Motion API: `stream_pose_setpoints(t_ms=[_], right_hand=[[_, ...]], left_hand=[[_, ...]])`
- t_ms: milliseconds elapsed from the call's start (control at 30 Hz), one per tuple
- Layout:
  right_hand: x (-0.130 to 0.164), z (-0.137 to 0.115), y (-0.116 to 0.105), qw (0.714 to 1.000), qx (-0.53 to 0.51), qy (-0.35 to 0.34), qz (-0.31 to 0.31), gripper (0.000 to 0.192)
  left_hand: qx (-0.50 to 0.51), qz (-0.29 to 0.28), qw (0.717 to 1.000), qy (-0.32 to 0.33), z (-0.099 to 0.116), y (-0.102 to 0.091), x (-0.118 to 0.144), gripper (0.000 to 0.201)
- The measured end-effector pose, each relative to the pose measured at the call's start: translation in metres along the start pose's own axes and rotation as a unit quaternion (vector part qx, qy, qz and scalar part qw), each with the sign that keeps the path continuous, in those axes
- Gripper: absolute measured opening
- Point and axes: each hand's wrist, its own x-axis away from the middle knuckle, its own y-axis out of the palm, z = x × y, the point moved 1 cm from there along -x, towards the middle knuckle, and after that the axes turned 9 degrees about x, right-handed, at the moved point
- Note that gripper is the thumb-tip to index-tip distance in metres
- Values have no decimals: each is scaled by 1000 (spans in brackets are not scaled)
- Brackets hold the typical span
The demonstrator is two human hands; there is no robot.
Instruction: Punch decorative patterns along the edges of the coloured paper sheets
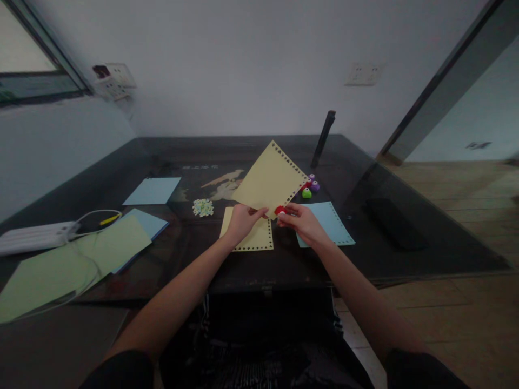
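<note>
My left hand (pixel 245 221) pinches the lower corner of a raised yellow sheet of paper (pixel 270 178), which is tilted with a row of punched holes along its right and lower edges. At the sheet's lower right edge, my right hand (pixel 304 221) grips a small red craft punch (pixel 280 210) between thumb and fingers. Below my hands lies another yellow sheet (pixel 255 236) with holes along two edges. Partly under my right hand is a light blue sheet (pixel 330 224), also with holes along its edges.
Several coloured punches (pixel 307 193) stand behind my right hand. A pile of paper bits (pixel 203 207) lies left of centre. Further left are a blue sheet (pixel 153 190), green paper (pixel 81 259) and a white power strip (pixel 34 237). A dark phone-like slab (pixel 395 224) lies at right.
</note>
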Motion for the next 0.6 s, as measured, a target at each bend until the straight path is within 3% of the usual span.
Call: stream_pose_setpoints(t_ms=[600], right_hand=[[1,-3,-1,999,53,8,8,29]], left_hand=[[-13,-4,1000,22,2,0,1,19]])
